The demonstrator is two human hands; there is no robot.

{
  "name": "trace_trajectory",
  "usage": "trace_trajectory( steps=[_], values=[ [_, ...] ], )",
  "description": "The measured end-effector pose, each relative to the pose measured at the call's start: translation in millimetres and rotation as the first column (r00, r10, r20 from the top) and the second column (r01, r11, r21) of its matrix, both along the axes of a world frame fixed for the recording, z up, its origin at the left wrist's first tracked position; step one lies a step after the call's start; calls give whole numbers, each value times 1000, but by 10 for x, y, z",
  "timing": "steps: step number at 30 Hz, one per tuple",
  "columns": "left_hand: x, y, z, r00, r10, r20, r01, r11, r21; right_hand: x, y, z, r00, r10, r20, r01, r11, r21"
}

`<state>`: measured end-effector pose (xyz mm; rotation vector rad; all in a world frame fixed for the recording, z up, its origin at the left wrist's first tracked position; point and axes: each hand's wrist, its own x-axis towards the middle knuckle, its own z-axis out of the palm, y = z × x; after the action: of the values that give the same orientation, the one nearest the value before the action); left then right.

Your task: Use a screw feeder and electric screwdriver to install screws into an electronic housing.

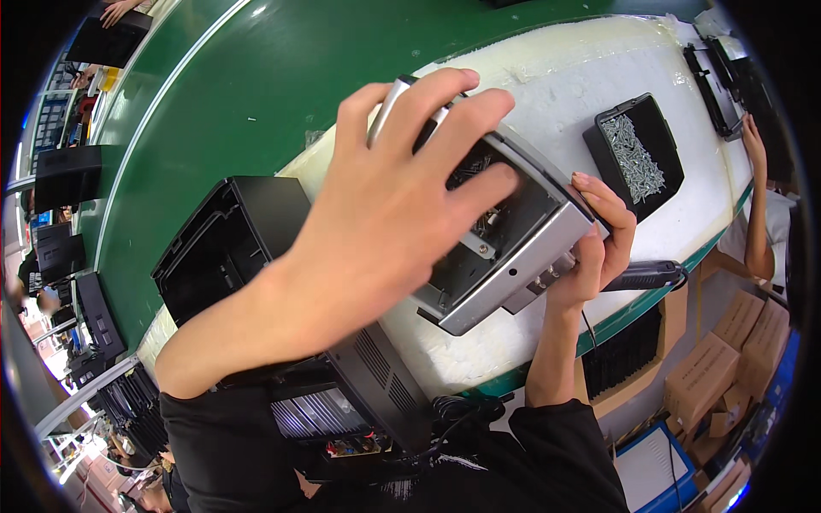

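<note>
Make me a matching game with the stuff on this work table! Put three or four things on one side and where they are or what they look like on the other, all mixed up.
Things:
1. silver box
2. black tray
3. black tool
4. black case

Descriptions:
A. full of small silver screws
B. gripped from above by the left hand
C. in the right hand, beside the box's lower corner
D. open and untouched, at the left end of the white pad, behind the left forearm

Pairs: 1-B, 2-A, 3-C, 4-D
</note>
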<state>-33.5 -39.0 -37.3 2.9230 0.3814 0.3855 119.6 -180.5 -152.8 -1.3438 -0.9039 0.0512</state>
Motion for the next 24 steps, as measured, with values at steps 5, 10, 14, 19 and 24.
trace_trajectory(
  steps=[5,10,14,19,24],
  values=[
    [-50,115,-23,994,-3,106,13,995,-98,4,32,123,1000,-13,-10,13,999,-30],
    [-106,410,-15,991,36,131,-4,970,-241,-156,182,408,987,-139,-84,127,982,-136],
    [-73,918,50,986,-147,-76,106,912,-397,-90,485,688,984,-108,-141,80,979,-187],
    [-12,1377,-226,999,-4,-45,-25,776,-631,-64,798,982,958,-44,-284,-25,971,-237],
    [-71,1396,-279,1000,-9,25,23,754,-657,30,470,881,913,389,119,-356,905,-232]
  ],
)
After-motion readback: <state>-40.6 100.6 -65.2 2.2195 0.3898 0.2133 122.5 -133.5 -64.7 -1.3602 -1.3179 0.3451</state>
